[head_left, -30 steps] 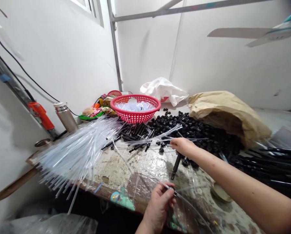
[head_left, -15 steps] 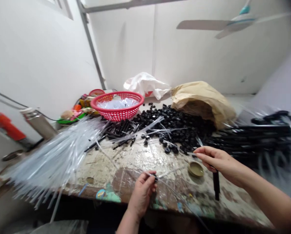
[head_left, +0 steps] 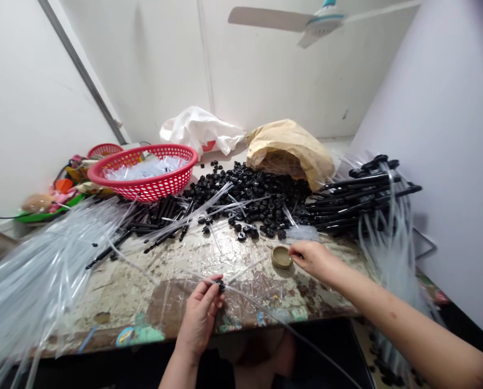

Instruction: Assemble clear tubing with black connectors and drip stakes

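Observation:
My left hand [head_left: 199,313] pinches a small black plastic fitting [head_left: 220,286] above the front of the worktable. A long thin clear tube [head_left: 284,323] runs from the fitting down to the right past the table edge. Another clear piece [head_left: 247,270] slants up to the right beside it. My right hand [head_left: 314,262] is closed, fingertips down at the right rim of a small shallow round dish [head_left: 282,265]. What those fingertips hold, if anything, is hidden. Short clear tubes [head_left: 302,233] lie just behind the dish.
Behind my hands spreads a heap of black fittings [head_left: 245,186]. Clear tubes [head_left: 51,270] lie in a bundle at left, black tubes [head_left: 355,200] at right. A red basket [head_left: 156,186], white bag [head_left: 196,129] and brown paper bag [head_left: 294,143] stand behind. The worktable [head_left: 123,297] is worn.
The view has swung to the right. My right hand has come to the dish's rim, and the black tube that hung below it no longer shows there. My left hand still pinches the black fitting.

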